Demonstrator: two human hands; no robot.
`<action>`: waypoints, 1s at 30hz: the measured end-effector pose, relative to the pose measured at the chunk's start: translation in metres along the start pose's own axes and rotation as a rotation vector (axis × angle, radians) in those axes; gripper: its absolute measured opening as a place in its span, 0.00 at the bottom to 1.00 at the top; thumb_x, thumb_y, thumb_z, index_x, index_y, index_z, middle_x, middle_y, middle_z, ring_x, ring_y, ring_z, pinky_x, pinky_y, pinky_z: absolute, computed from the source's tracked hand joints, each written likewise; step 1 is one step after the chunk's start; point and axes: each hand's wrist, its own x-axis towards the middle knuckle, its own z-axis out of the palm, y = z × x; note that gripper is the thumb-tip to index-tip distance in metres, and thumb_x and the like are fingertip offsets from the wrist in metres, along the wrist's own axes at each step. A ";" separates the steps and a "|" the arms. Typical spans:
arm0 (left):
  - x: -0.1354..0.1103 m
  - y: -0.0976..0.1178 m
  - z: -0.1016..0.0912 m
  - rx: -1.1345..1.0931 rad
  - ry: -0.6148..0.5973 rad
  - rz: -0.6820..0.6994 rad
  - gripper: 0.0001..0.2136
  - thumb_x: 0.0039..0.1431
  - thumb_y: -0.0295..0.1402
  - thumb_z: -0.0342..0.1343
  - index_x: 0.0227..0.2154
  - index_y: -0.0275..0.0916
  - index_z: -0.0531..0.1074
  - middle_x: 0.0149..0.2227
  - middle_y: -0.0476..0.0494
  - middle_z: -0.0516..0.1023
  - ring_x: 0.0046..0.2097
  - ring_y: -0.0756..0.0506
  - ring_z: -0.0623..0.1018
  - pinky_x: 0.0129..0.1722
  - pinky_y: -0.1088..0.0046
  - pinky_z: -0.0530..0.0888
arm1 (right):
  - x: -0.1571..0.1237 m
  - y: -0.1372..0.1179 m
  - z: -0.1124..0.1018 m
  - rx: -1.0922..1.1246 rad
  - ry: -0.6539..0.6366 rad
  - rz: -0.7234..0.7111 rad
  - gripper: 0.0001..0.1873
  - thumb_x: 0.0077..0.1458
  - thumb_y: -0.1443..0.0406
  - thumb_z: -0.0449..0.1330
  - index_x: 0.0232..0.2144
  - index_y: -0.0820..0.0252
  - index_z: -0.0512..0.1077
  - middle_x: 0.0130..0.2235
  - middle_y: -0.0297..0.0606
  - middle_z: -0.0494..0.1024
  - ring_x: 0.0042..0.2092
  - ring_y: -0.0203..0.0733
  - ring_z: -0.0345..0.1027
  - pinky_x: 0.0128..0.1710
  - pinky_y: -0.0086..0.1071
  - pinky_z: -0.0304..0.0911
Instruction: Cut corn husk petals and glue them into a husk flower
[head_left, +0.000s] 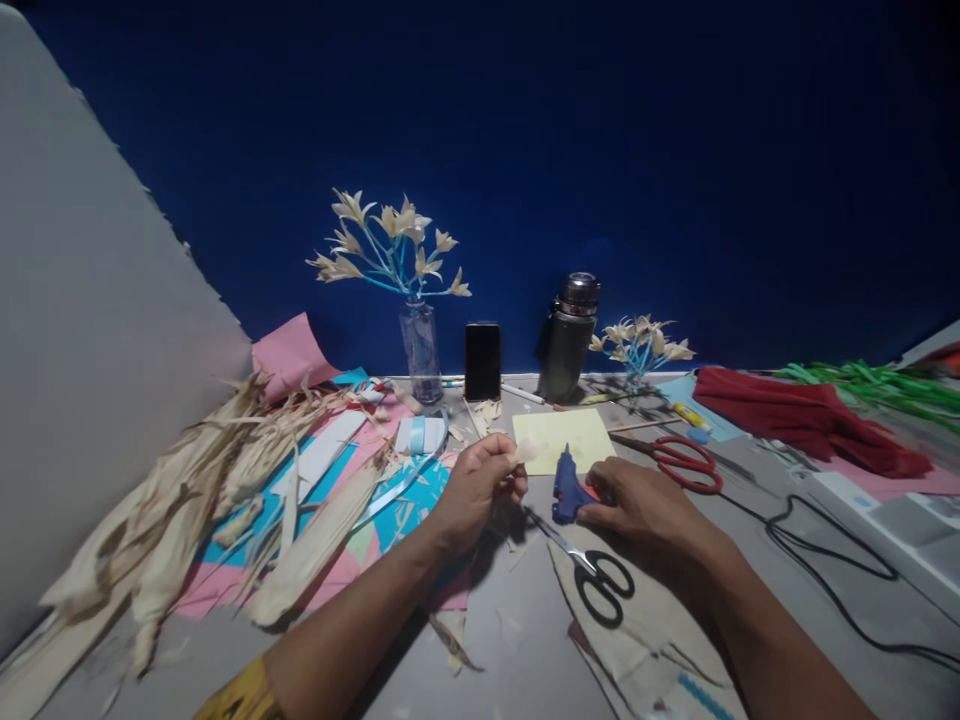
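My left hand (476,490) is closed in a pinch on a small pale petal (529,450), apparently a piece of dried husk. To its right, my right hand (630,497) is wrapped round the handle of a blue hot glue gun (568,490), whose nozzle points away from me. Behind the gun's tip lies a pale yellow paper (600,430). Black-handled scissors (592,570) rest between my forearms, on a beige cloth-like piece (637,640). The fingertips of my right hand are partly hidden by the glue gun.
Dried husks (180,500) heap up at left over pink and blue paper. A vase (421,355) of husk flowers, a phone (482,362) and a thermos (570,340) stand along the wall. Red-handled scissors (686,465), a black cord (810,555) and red cloth (802,415) lie at right.
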 end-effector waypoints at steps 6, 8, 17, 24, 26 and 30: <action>0.000 -0.010 0.002 0.027 -0.006 0.067 0.14 0.53 0.41 0.66 0.31 0.39 0.69 0.22 0.51 0.72 0.24 0.53 0.70 0.26 0.79 0.66 | 0.004 0.000 0.003 0.323 0.260 -0.091 0.12 0.57 0.57 0.60 0.39 0.59 0.75 0.41 0.42 0.77 0.37 0.44 0.69 0.35 0.35 0.59; 0.000 -0.012 0.004 0.024 0.038 0.086 0.14 0.52 0.41 0.67 0.31 0.39 0.70 0.21 0.52 0.72 0.23 0.53 0.69 0.25 0.79 0.65 | 0.005 -0.010 0.002 0.644 0.226 -0.104 0.12 0.57 0.57 0.61 0.37 0.60 0.75 0.35 0.39 0.77 0.33 0.42 0.69 0.34 0.35 0.61; -0.003 -0.006 0.007 0.087 0.078 0.100 0.14 0.51 0.41 0.67 0.27 0.38 0.70 0.20 0.52 0.71 0.23 0.54 0.67 0.25 0.79 0.63 | 0.017 -0.058 0.001 1.283 0.094 -0.102 0.17 0.47 0.55 0.71 0.33 0.61 0.76 0.27 0.31 0.73 0.26 0.32 0.58 0.24 0.27 0.52; -0.008 -0.004 0.009 0.151 0.067 0.126 0.12 0.53 0.41 0.65 0.27 0.38 0.71 0.20 0.50 0.71 0.23 0.52 0.66 0.24 0.78 0.61 | 0.021 -0.067 0.013 1.334 0.193 -0.113 0.15 0.47 0.55 0.70 0.28 0.60 0.75 0.26 0.32 0.73 0.26 0.34 0.59 0.26 0.28 0.55; -0.008 -0.004 0.010 0.155 0.082 0.115 0.12 0.53 0.41 0.65 0.27 0.38 0.71 0.20 0.50 0.71 0.23 0.52 0.67 0.24 0.78 0.62 | 0.021 -0.067 0.016 1.317 0.204 -0.111 0.15 0.47 0.55 0.70 0.27 0.59 0.75 0.26 0.31 0.73 0.26 0.34 0.60 0.26 0.29 0.55; -0.008 -0.007 0.011 0.148 0.098 0.094 0.12 0.52 0.40 0.66 0.27 0.38 0.71 0.20 0.51 0.71 0.23 0.53 0.67 0.23 0.79 0.62 | 0.020 -0.070 0.018 1.284 0.248 -0.095 0.12 0.48 0.57 0.69 0.27 0.59 0.74 0.26 0.32 0.74 0.28 0.36 0.62 0.28 0.29 0.58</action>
